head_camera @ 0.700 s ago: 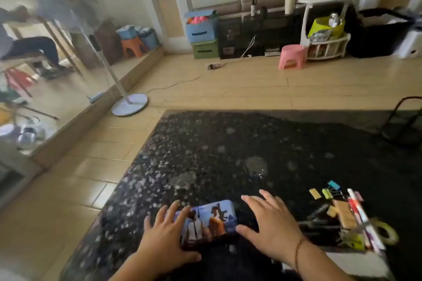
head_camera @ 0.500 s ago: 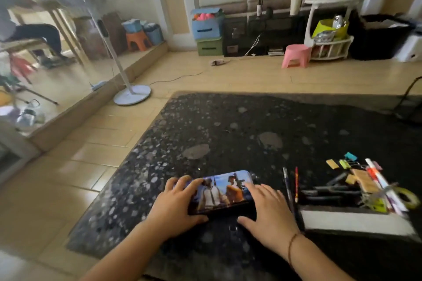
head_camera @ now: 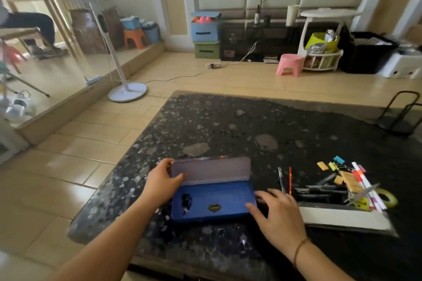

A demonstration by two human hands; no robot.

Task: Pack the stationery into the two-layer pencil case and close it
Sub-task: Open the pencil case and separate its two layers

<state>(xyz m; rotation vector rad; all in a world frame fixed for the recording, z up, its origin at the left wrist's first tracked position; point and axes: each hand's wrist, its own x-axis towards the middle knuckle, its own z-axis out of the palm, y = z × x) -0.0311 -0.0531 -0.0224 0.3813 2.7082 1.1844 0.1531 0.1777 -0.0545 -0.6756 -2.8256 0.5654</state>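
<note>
A: Status entry. We have the pencil case open near the front edge of the dark speckled table. Its lid stands tilted back on the far side, and the blue tray lies exposed. We judge the task barely begun: the case is opened, no stationery is packed

B: Agreed. We see only a small dark mark and a round sticker on the tray floor; we cannot tell whether the dark one is an object or a print. The stationery pile sits to the right of the case, apart from it: pens, dark markers, coloured binder clips, a roll of tape

A: Left to do, as we judge it: fill both layers, then shut the lid. We cannot see the second layer from here

B: Hands now. Our left hand curls round the left end of the lid, thumb on its inner face, fingers behind, gripping it

A: Our right hand is spread, fingers loosely apart, holding nothing. Its fingertips touch the right end of the tray, steadying the case
</note>
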